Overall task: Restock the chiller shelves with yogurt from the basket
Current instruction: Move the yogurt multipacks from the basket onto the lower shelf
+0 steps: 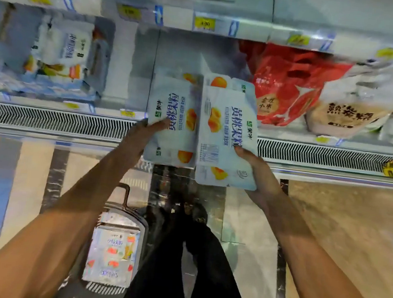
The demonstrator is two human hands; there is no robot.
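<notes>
The step in hand is the shelving itself: each hand carries one pack of yogurt up to the chiller. The left hand (144, 134) grips the lower left edge of a peach yogurt pack (173, 120), thumb laid across its face. The right hand (258, 171) holds a second pack (226, 132) by its lower right corner, thumb on top and fingers underneath.

The two packs touch side by side, just ahead of the hands and above the grille (49, 118) along the chiller's front edge. Beyond the fingertips lies a bare stretch of shelf (176, 50). A red bag (290, 85) sits to the right of the right hand, and white packs (63, 47) sit to the left of the left hand. The frame is smeared, so I cannot tell whether the far ends of the held packs rest on the shelf.

Below the left forearm, the basket (143, 227) stands on the floor with at least one spare pack (112, 256) in it.

The next move, as I judge it, is to push both packs forward into the gap. They should stay level and together so they clear the red bag. Then the hands let go and reach down to the basket.
</notes>
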